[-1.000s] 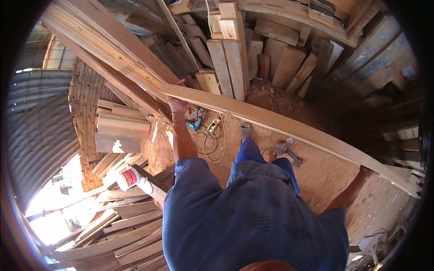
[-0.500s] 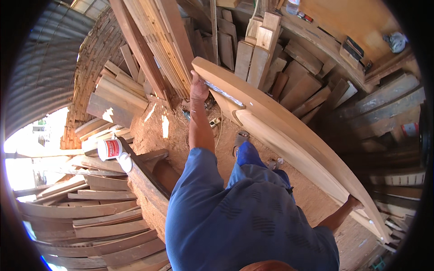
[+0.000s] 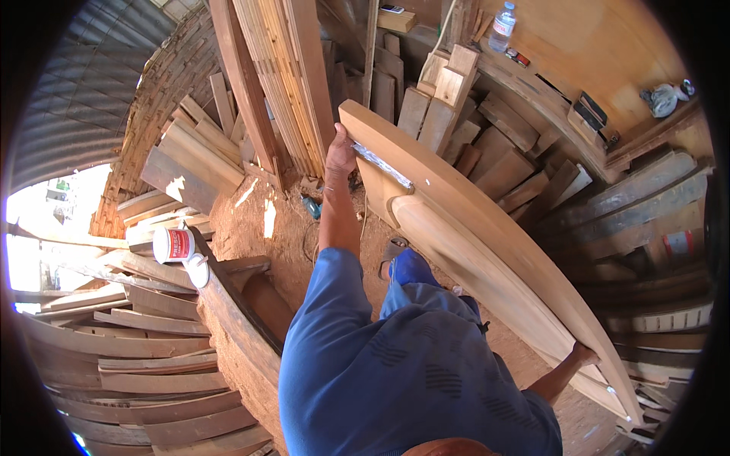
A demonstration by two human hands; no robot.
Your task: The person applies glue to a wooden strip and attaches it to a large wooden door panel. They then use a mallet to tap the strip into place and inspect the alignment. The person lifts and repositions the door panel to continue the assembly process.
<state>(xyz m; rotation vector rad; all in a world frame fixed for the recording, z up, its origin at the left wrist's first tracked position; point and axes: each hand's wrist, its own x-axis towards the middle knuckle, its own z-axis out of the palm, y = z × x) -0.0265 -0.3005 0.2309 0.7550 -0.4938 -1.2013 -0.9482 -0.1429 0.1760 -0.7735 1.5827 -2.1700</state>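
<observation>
A long wooden door [image 3: 487,228] with a raised panel is held up tilted in front of me, its thick edge facing upward. My left hand [image 3: 341,154] grips it near its far left end, fingers wrapped over the edge. Beside that hand a silvery-white strip [image 3: 382,166] lies along the door's face. My right hand [image 3: 582,356] is closed on the door toward its near right end, with some fingers hidden behind the wood.
Planks [image 3: 167,340] are stacked at the left, below a white bucket [image 3: 173,245] on a wooden trough-like piece. Tall boards [image 3: 277,83] stand ahead. Wood offcuts [image 3: 494,137] crowd behind the door, under a bench holding a water bottle [image 3: 502,29]. Sawdust [image 3: 251,201] covers the floor.
The view has shifted slightly, showing more of the bench. Both hands keep their hold on the door, which sits at nearly the same slant.
</observation>
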